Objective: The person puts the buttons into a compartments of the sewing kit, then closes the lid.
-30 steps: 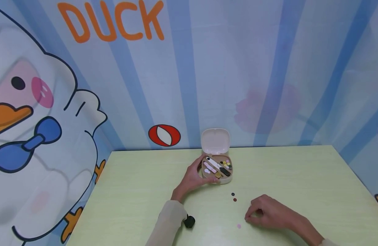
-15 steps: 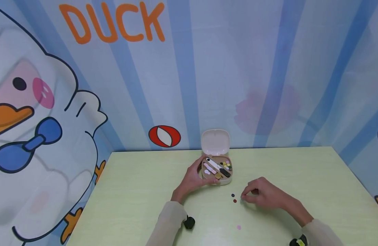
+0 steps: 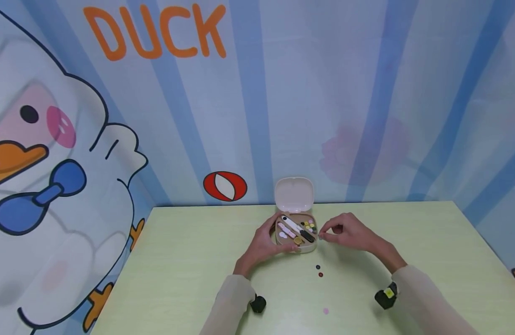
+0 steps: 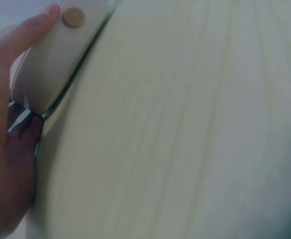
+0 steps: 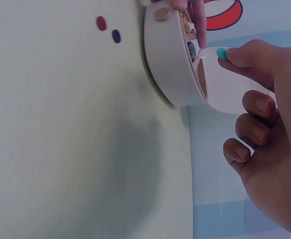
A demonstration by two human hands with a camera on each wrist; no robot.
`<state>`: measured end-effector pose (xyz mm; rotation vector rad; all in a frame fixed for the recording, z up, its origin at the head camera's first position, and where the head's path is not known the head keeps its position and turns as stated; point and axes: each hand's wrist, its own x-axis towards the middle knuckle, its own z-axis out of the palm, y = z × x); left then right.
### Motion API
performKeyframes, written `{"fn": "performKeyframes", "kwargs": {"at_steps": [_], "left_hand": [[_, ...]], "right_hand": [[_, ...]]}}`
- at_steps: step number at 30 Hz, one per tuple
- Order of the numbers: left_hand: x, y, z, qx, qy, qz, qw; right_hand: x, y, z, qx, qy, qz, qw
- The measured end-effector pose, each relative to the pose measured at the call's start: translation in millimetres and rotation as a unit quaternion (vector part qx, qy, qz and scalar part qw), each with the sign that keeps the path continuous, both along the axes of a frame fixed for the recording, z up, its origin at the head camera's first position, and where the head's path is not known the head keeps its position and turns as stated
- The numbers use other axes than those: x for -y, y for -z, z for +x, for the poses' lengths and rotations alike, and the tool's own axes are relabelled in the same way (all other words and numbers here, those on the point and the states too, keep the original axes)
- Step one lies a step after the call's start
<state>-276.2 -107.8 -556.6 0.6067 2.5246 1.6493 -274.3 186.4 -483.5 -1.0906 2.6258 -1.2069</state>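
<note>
One small, round, turquoise button [image 5: 222, 54], pinched in the right hand [image 3: 353, 232] just beside the open, cream plastic box [image 5: 169, 62] the left hand [image 3: 263, 243] grips, appears mid-stowing, and the next move likely calls for release inside.

Right hand [image 3: 350, 231] in pinching pose

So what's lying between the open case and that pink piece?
The head view shows a dark button and a red button between the case and pink piece.
</note>
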Motion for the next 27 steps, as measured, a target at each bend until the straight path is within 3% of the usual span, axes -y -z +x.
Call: {"fn": "performKeyframes", "kwargs": {"at_steps": [13,27], "left_hand": [[1.0,3.4,-2.6,-0.012,0.001,0.017,0.9998],[0.3,1.0,-2.1,-0.007,0.005,0.010,0.9999]], "right_hand": [[30.3,-4.7,-35.0,0.010,0.045,0.004,0.999],[52.9,13.3,-52.4,0.039,0.080,0.008,0.996]]}}
